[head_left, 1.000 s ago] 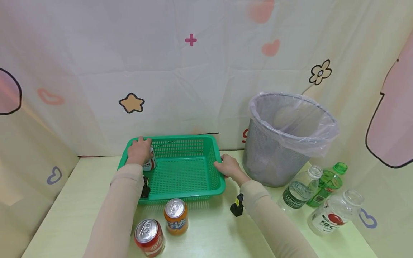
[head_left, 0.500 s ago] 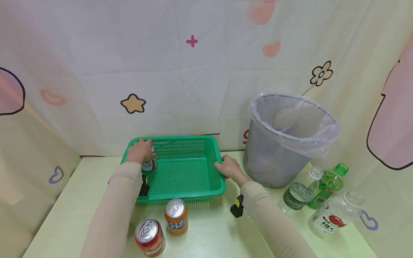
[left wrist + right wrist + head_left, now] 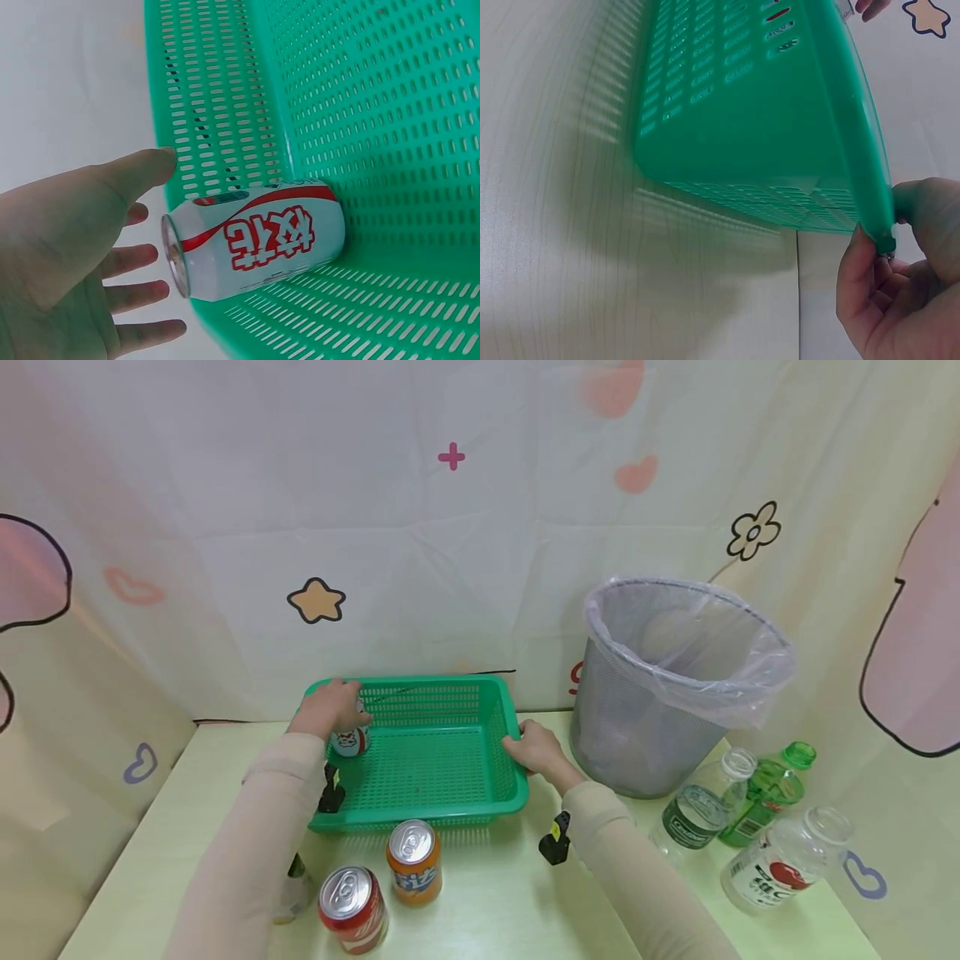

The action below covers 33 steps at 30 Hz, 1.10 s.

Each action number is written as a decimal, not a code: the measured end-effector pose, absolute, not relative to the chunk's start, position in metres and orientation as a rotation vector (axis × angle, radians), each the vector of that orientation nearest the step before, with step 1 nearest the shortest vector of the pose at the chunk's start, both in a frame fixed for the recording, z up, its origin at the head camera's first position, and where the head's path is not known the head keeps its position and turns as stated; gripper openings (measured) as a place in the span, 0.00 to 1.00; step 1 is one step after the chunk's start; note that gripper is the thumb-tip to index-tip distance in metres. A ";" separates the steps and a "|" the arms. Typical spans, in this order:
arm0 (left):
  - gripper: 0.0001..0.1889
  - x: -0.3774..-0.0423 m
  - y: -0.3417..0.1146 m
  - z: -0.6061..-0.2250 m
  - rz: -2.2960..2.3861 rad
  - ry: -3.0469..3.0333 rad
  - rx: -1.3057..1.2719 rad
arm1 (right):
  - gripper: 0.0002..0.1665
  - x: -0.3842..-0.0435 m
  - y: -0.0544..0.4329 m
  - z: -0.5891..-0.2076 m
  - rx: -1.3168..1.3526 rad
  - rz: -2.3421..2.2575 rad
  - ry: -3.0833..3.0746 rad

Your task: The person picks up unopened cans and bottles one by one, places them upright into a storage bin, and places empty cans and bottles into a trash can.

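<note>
Soda can [image 3: 262, 241] is upright, lid up, in a green basket [image 3: 427, 772] running lengthwise left-right. Left hand [image 3: 328, 708] hangs loose-fingered beside it, right hand [image 3: 538, 750] pinches the basket's edge.

"Cestbon" can be made out on the clear bottle [image 3: 696, 814] and "C" on the jar [image 3: 783, 865], while red-outlined Chinese characters [image 3: 271, 237] are printed on the white can [image 3: 214, 259].

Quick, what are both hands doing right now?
Left hand: open, beside the white can, not holding it.
Right hand: closed, holding the green basket by its rim.
</note>
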State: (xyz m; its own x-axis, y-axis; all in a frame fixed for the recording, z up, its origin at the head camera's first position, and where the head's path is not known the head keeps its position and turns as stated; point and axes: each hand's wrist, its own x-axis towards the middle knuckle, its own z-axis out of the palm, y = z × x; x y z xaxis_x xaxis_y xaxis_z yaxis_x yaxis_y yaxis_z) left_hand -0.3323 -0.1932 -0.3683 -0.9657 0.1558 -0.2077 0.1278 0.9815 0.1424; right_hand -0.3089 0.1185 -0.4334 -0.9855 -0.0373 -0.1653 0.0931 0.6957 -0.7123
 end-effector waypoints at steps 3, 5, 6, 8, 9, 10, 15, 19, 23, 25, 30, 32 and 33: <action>0.36 -0.330 -0.194 -0.365 0.199 2.914 0.232 | 0.18 -0.309 0.119 -0.434 0.046 -1.169 2.732; 0.36 -0.328 -0.195 -0.363 0.207 2.918 0.233 | 0.18 -0.309 0.119 -0.434 0.040 -1.170 2.727; 0.36 -0.327 -0.196 -0.362 0.209 2.919 0.234 | 0.18 -0.309 0.118 -0.434 0.038 -1.170 2.724; 0.36 -0.324 -0.196 -0.360 0.199 2.925 0.239 | 0.18 -0.309 0.118 -0.434 0.033 -1.173 2.721; 0.36 -0.322 -0.196 -0.358 0.187 2.928 0.244 | 0.18 -0.309 0.118 -0.434 0.033 -1.176 2.720; 0.36 -0.321 -0.197 -0.357 0.177 2.932 0.248 | 0.18 -0.309 0.117 -0.434 0.034 -1.172 2.723; 0.36 -0.315 -0.198 -0.352 0.134 2.960 0.291 | 0.19 -0.309 0.116 -0.436 0.024 -1.147 2.743; 0.35 -0.310 -0.200 -0.352 0.099 2.990 0.337 | 0.19 -0.309 0.116 -0.436 0.022 -1.144 2.746; 0.34 -0.303 -0.201 -0.350 0.091 3.034 0.394 | 0.18 -0.308 0.116 -0.434 0.021 -1.149 2.741; 0.33 -0.299 -0.202 -0.349 0.092 3.048 0.420 | 0.18 -0.308 0.117 -0.433 0.023 -1.151 2.739; 0.32 -0.291 -0.206 -0.349 0.086 3.076 0.458 | 0.19 -0.307 0.117 -0.433 0.022 -1.151 2.743; 0.31 -0.288 -0.208 -0.350 0.078 3.094 0.471 | 0.19 -0.307 0.117 -0.433 0.023 -1.151 2.742; 0.31 -0.286 -0.208 -0.350 0.069 3.100 0.477 | 0.19 -0.307 0.117 -0.434 0.022 -1.150 2.742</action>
